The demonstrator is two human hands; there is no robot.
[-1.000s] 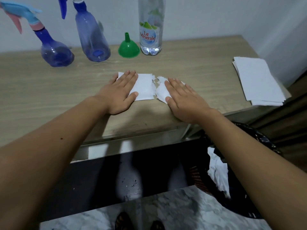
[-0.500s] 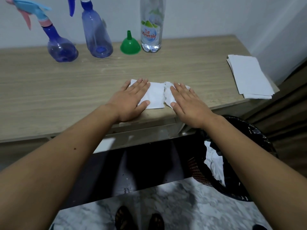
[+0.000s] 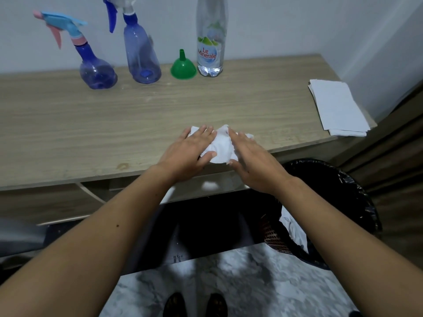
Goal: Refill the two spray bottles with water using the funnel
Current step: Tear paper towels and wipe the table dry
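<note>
Gathering a crumpled white paper tissue (image 3: 219,147) at the table's near edge, you have your left hand (image 3: 190,152) lying over its left side, fingers nearly straight and thumb hooked against the paper, while your right hand (image 3: 251,156) presses in from the right with fingers extended; neither clenches it fully. This looks like tidying, not refilling itself. Next you need to bunch and clear the tissue, probably into the black-lined wicker bin (image 3: 343,179) just right of your right wrist.

Well beyond your fingertips stand the round blue spray bottle with pink-and-blue trigger (image 3: 96,69), the tall blue spray bottle (image 3: 142,56), the inverted green plastic funnel (image 3: 183,67) and the clear water bottle (image 3: 209,49), all capped and untouched.

The tall sprayer's head and the water bottle's top are cut off, and the sprayers' fill levels are hard to judge.
</note>
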